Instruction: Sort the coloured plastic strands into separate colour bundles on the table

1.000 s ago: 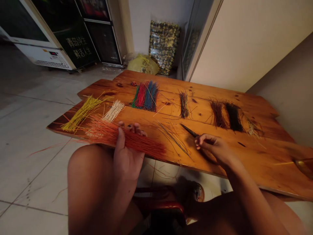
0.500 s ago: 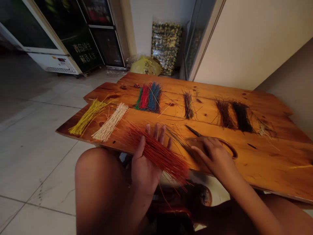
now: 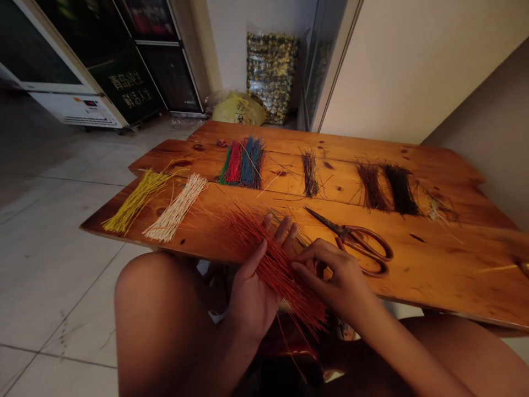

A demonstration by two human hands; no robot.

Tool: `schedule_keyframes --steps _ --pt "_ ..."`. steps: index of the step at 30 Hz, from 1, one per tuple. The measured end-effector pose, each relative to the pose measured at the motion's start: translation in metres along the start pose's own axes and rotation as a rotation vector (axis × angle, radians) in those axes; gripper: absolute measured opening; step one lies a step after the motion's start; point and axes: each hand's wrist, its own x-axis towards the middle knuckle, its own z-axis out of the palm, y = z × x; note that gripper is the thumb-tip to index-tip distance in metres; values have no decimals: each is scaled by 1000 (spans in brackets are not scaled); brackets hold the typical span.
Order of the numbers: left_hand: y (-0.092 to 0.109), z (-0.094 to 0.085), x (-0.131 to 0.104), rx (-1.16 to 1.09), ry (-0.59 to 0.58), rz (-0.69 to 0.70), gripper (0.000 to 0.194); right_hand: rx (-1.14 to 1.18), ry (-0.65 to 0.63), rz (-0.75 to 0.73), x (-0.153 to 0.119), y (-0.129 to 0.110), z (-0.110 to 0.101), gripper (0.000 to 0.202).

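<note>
A loose bundle of red-orange strands (image 3: 275, 264) lies across the palm of my left hand (image 3: 256, 286), its thumb on top and its fingers curled up behind. My right hand (image 3: 330, 273) touches the bundle's right side, thumb and forefinger close together at the strands. Just beyond my right hand, scissors (image 3: 351, 234) with brown handles rest on the wooden table (image 3: 446, 259), blades pointing left. Thin dark strands (image 3: 301, 237) lie behind my left fingers.
Yellow (image 3: 138, 201) and cream bundles (image 3: 177, 208) lie at the left. Farther back are green, red and blue bundles (image 3: 250, 162), a mixed one (image 3: 309, 173), and brown (image 3: 374, 187) and black ones (image 3: 401, 189). My knee (image 3: 157, 292) is beside the table's front edge.
My right hand has moved left from beside the scissors to the red-orange bundle, so the scissors now show fully. My left hand and the bundle sit slightly farther right. The view has shifted a little.
</note>
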Motion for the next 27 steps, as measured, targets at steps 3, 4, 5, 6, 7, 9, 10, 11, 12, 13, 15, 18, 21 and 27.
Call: schedule_keyframes --steps 3,4,5,6,7,9,10,11,12,13,15,18,21,27 --pt "-1 1 1 5 -2 2 41 27 -5 13 -1 -1 -2 14" --pt "-2 1 1 14 -3 9 42 36 -19 12 -2 -1 -2 15" --pt "-2 1 1 26 -3 20 42 36 -30 12 -3 -2 -2 15" --pt "-3 1 1 36 -4 32 43 23 -39 15 -4 -2 -2 18" --pt "-4 0 0 43 -3 41 43 0 -44 18 -5 -2 -1 22" --pt "-6 -1 0 49 5 49 44 -52 -48 21 -7 -2 0 27" --pt "-7 -2 0 52 11 45 45 -67 -47 17 -7 -1 1 25" --pt "-7 -3 0 56 17 38 45 -67 -52 7 -7 -1 1 20" --pt "-8 -4 0 62 22 35 45 -52 -58 -8 -7 0 0 16" --pt "-9 -4 0 70 26 35 45 -27 -58 -24 -6 0 0 13" --pt "-9 -5 0 83 33 36 45 33 -54 -49 -5 1 -2 10" --pt "-9 -3 0 81 39 28 44 96 -50 -49 -4 2 -5 9" --pt "-9 -1 -1 66 30 39 45 123 -44 -48 -4 1 -6 10" --pt "-9 -1 -1 20 30 59 47 77 20 -69 -7 -3 -7 23"
